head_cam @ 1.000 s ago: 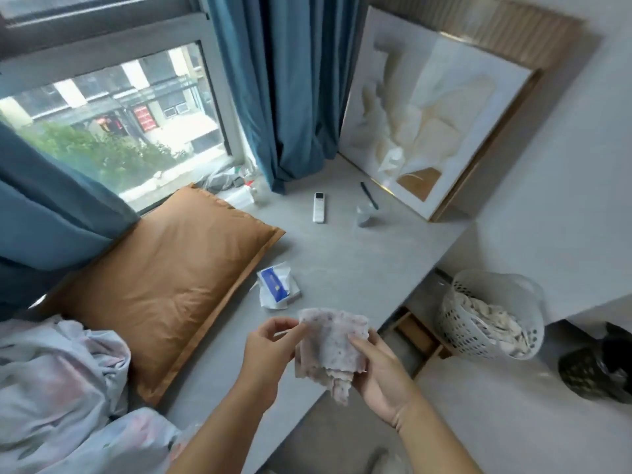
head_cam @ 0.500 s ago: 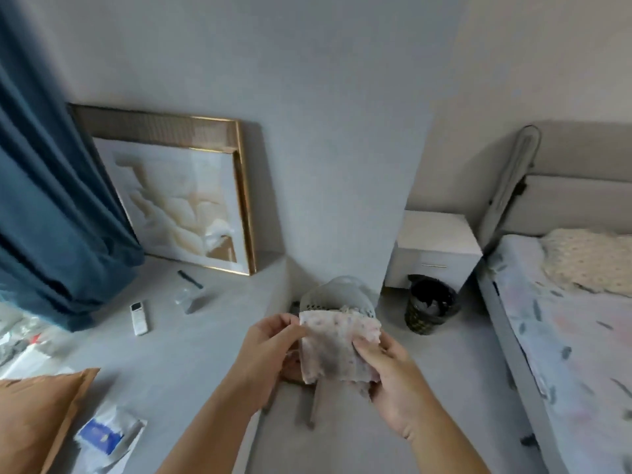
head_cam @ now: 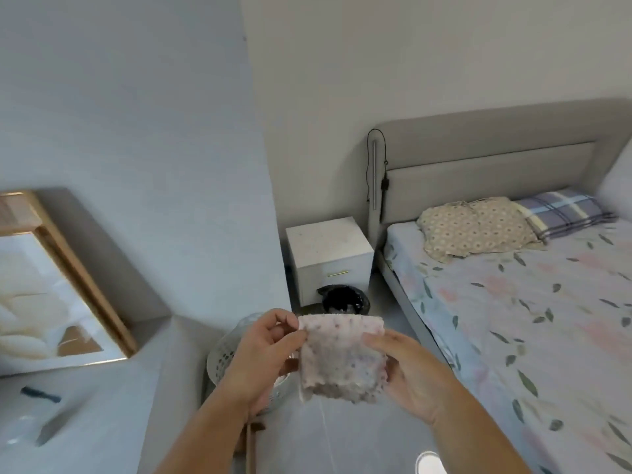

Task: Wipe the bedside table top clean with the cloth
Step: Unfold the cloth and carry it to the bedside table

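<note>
Both hands pinch the cloth (head_cam: 342,357) in the air: left hand (head_cam: 263,357) at top corner, right hand (head_cam: 413,374) at the side. Bedside table (head_cam: 328,248) stands well apart, w/ top probably bare.

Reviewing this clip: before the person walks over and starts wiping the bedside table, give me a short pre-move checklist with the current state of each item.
1. Cloth in hand: ok, left hand and right hand pinch its upper corners.
2. Cloth spread flat for wiping: ok, it hangs open between the hands.
3. Bedside table top free of objects: ok, nothing stands on it.
4. Table within reach: not ok, it stands well beyond the hands.
5. Path clear: not ok, black bin sits in front of the table.
6. Cloth damp: cannot tell.
</note>
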